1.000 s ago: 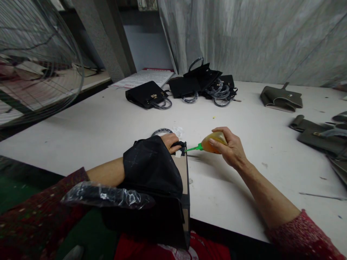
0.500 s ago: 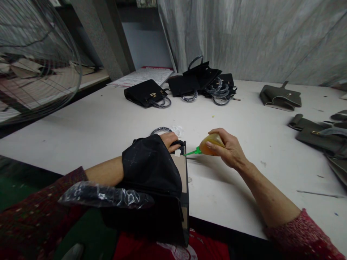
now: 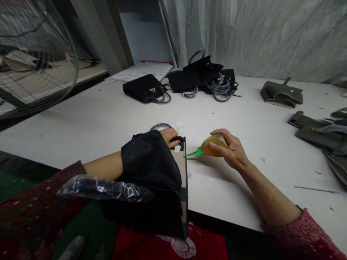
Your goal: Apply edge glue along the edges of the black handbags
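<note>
A black handbag [image 3: 151,180] lies across the near table edge and my lap, its flap folded back over my left forearm. My left hand [image 3: 169,136] is closed on the bag's far end, pressing a small black strap part beside a white patch. My right hand [image 3: 230,148] is wrapped round a soft amber glue bottle [image 3: 213,146]. The bottle's green nozzle [image 3: 192,153] points left, with its tip touching the bag's tan side edge. A plastic-wrapped handle [image 3: 103,187] sticks out at the left of the bag.
On the white table [image 3: 108,122], black handbags [image 3: 146,88] with wrapped handles lie at the back. Olive-green bag pieces [image 3: 282,94] lie at the right, up to the frame's edge. A wire fan guard [image 3: 35,61] stands at the left. A thin rod [image 3: 316,189] lies near my right forearm.
The bottle's nozzle has slid a little down along the bag's side edge, towards me. My left hand has kept its hold. The view has tilted slightly.
</note>
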`<state>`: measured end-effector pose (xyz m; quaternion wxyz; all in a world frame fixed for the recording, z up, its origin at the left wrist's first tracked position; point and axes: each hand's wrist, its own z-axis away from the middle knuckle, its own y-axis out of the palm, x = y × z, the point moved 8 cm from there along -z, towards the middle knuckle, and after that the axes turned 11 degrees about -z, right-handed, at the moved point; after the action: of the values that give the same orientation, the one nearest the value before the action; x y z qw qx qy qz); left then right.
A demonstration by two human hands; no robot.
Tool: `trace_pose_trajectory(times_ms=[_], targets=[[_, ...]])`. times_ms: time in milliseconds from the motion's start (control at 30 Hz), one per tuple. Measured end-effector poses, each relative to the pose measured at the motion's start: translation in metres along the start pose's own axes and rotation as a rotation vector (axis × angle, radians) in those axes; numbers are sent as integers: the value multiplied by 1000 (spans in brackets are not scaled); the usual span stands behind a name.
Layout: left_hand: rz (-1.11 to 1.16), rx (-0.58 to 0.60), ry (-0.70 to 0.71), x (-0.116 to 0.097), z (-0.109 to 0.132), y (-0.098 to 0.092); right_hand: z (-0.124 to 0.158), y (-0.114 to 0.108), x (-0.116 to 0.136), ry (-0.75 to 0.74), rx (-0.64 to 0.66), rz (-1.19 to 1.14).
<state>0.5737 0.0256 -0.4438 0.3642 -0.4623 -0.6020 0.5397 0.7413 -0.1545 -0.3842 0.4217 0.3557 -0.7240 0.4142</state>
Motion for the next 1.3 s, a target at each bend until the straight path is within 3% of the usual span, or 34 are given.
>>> trace_pose_trajectory(times_ms=[100, 233, 400, 533, 700, 833, 1033, 1167, 1300], targets=[[-6, 1, -4, 0, 0, -1, 3, -3, 3, -47, -42, 34], [-6, 12, -1, 0, -1, 0, 3, 4, 6, -70, 27, 69], [-4, 3, -2, -2, -1, -3, -1, 3, 19, -151, -27, 89], [6, 4, 26, -8, 1, -10, -1, 12, 17, -106, 131, 66], [15, -7, 36, -9, 2, -11, 5, 1, 11, -86, 43, 27], [4, -25, 22, -4, 0, -3, 7, 10, 7, -37, 189, -23], [-13, -46, 28, -1, 0, -1, -13, -4, -2, -110, -92, -60], [-31, -52, 36, -3, 0, -3, -22, 2, -1, -183, -90, 49], [-36, -50, 40, -4, 1, -3, -25, 3, -1, -114, -2, 41]])
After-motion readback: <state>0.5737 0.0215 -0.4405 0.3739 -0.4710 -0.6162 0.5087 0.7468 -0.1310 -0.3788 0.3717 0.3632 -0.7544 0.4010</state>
